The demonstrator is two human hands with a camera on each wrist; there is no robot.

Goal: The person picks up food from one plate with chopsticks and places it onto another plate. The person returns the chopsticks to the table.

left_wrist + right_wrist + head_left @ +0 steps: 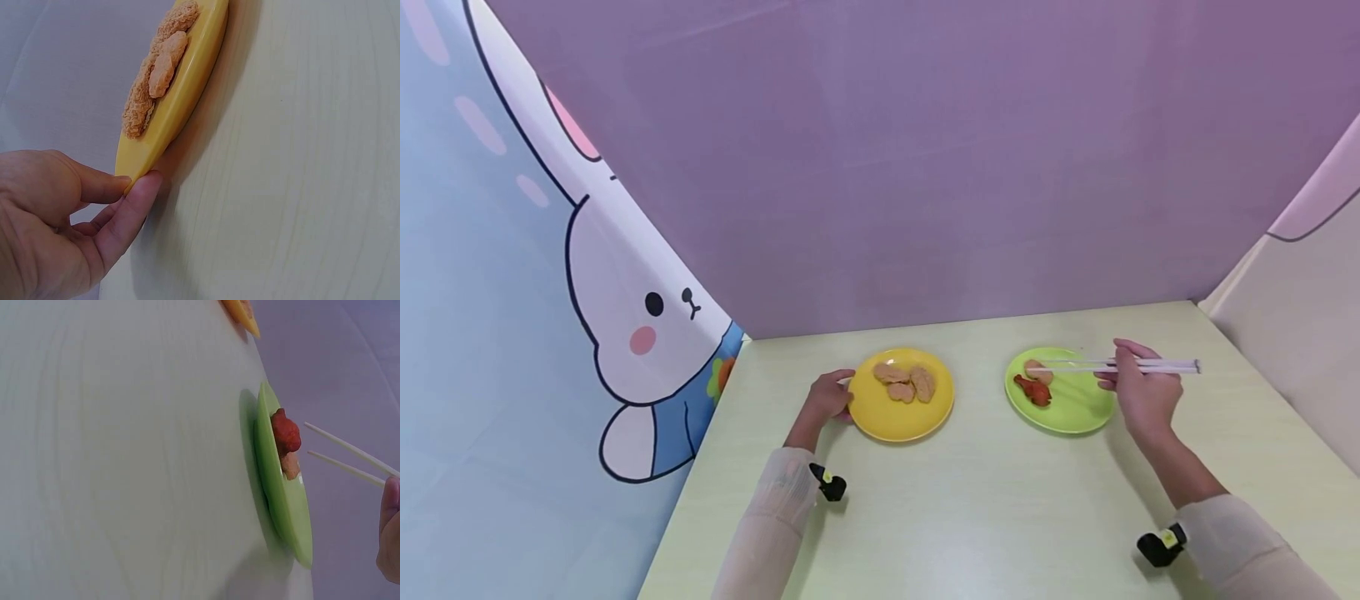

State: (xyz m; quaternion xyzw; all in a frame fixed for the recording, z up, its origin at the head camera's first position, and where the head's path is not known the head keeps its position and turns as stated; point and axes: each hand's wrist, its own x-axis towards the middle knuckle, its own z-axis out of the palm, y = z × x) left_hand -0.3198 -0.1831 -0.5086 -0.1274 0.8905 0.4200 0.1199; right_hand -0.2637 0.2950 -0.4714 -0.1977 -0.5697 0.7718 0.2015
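My left hand (831, 395) pinches the left rim of a yellow plate (868, 417) between thumb and fingers. Several tan breaded pieces, like fried chicken (922, 383), lie on that plate; the left wrist view shows their crumbly coating (139, 103). In my right hand (1144, 392) is a pair of white chopsticks (1172, 367), their tips parted above the green plate (1078, 412). On the green plate are a red-brown drumstick (1034, 390) and a tan piece (1039, 372) beside it. In the right wrist view the chopstick tips (309, 452) stand apart from the food, with nothing between them.
Both plates rest on a pale wood-grain table (970, 517), the yellow one left of the green. A purple cloth wall (925, 167) rises behind the table's back edge. A rabbit-printed panel (647, 358) stands along the left side, a pale panel (1300, 333) along the right.
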